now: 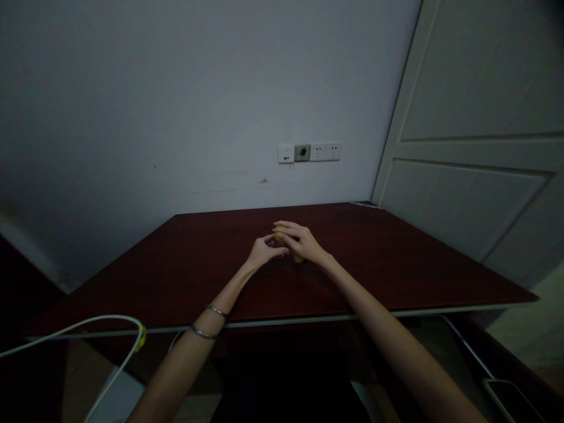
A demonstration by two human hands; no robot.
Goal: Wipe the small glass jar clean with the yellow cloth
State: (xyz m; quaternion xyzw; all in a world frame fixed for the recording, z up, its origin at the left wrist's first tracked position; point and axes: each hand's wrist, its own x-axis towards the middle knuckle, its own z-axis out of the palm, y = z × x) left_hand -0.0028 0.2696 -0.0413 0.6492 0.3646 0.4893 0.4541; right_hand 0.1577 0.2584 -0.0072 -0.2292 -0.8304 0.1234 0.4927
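Observation:
Both my hands meet at the middle of a dark red wooden table (396,264). My left hand (263,251) has its fingers curled against a small yellowish object (279,237). My right hand (299,241) lies over the same object with its fingers closed round it. Most of the object is hidden under the fingers, and I cannot make out what it is. Two thin bracelets (210,320) sit on my left forearm.
A pale wall stands behind the table with a row of sockets (309,152). A white panelled door (476,147) is at the right. A white cable (110,329) loops past the table's near left edge. A dark flat device (513,399) lies at the lower right.

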